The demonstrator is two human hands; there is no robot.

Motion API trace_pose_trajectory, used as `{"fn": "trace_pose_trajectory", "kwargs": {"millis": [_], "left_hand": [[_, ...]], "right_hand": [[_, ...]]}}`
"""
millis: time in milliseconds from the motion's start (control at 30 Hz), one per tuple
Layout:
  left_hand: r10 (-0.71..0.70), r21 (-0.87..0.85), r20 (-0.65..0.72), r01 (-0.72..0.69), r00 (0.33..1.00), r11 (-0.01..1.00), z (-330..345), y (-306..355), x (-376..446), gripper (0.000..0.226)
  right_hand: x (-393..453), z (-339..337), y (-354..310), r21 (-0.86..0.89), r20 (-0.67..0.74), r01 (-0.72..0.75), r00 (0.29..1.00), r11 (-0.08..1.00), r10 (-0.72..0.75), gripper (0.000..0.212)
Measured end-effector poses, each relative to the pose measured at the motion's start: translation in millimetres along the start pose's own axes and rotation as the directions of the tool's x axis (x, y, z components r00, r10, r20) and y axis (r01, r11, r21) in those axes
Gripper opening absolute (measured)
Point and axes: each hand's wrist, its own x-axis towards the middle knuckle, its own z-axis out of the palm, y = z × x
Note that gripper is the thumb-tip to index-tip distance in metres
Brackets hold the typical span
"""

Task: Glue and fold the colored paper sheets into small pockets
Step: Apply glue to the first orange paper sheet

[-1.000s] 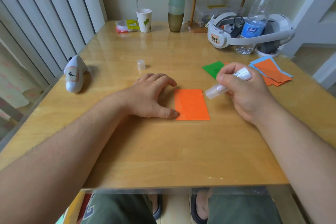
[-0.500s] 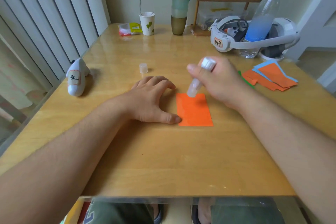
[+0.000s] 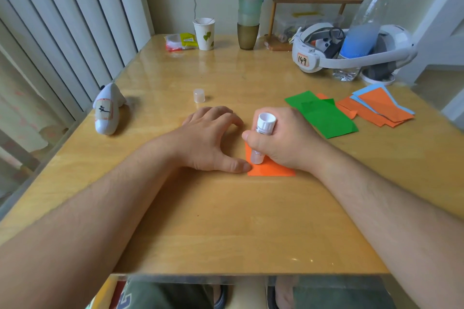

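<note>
An orange paper sheet lies flat in the middle of the wooden table, mostly hidden under my right hand. My right hand grips a white glue stick held upright, its lower tip down on the sheet near the left edge. My left hand rests flat on the table, its thumb tip touching the sheet's left edge. The glue stick's clear cap stands behind my left hand. A green sheet and a stack of orange and blue sheets lie to the right.
A white plush toy lies at the left edge. At the back stand a paper cup, stacked tumblers, a snack packet, a small wooden shelf, a white headset and a water bottle.
My right hand has swung the glue stick from right of the sheet over to it and lowered the tip onto its left part. My left hand has stayed in place.
</note>
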Motion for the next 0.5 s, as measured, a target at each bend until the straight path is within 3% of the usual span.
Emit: {"fn": "trace_pose_trajectory", "kwargs": {"millis": [500], "left_hand": [[-0.018, 0.032, 0.016, 0.017, 1.000, 0.999, -1, 2, 0, 0.124]], "right_hand": [[28, 8, 5, -0.118, -0.070, -0.021, 0.997, 0.993, 0.013, 0.034]]}}
